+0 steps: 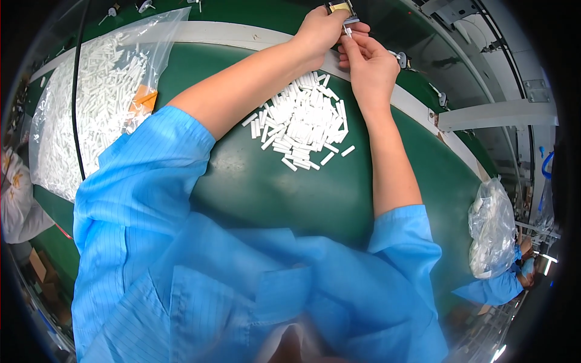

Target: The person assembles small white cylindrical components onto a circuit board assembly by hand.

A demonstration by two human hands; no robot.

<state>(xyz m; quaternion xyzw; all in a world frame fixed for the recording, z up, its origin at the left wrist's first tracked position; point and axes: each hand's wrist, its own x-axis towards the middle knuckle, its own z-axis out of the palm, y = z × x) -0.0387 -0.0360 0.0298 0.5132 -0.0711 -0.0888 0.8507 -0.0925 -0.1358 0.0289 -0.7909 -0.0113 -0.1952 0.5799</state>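
At the far edge of the table, my left hand [319, 33] is closed round a small dark part with a yellow band [340, 7], cut off by the top of the view. Close against it, my right hand [374, 65] pinches a small white piece [348, 31] between thumb and fingertips. The piece sits just below the dark part; whether they touch is too small to tell. Under my wrists, a loose pile of short white tubes [302, 121] lies on the green table [284, 193].
A clear plastic bag [91, 103] full of similar white tubes lies on the left, with an orange piece [144, 100] on it. A black cable [76, 91] hangs across it. Small dark-and-white parts [401, 59] sit beyond the pale rail [242, 35]. A crumpled clear bag [491, 230] and another person's blue sleeve [499, 289] are at right.
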